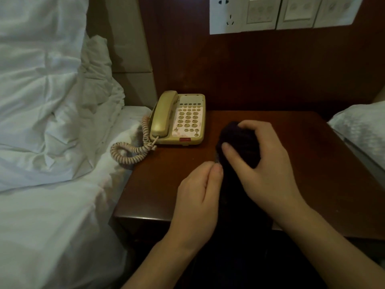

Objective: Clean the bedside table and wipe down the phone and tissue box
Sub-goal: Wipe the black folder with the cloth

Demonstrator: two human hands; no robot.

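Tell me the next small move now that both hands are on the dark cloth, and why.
Probably finish bunching the dark cloth, then wipe toward the phone. The right hand grips the wad, the left hand pinches its edge, and the bedside table lies bare beside them.

phone: beige, handset cradled | bedside table: rear-left corner

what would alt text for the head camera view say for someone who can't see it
Two bare hands hold a dark cloth over a wooden bedside table: the right hand grips its bunched top, the left hand pinches its edge. A beige phone sits at the table's back left, beside a bed with white linen.
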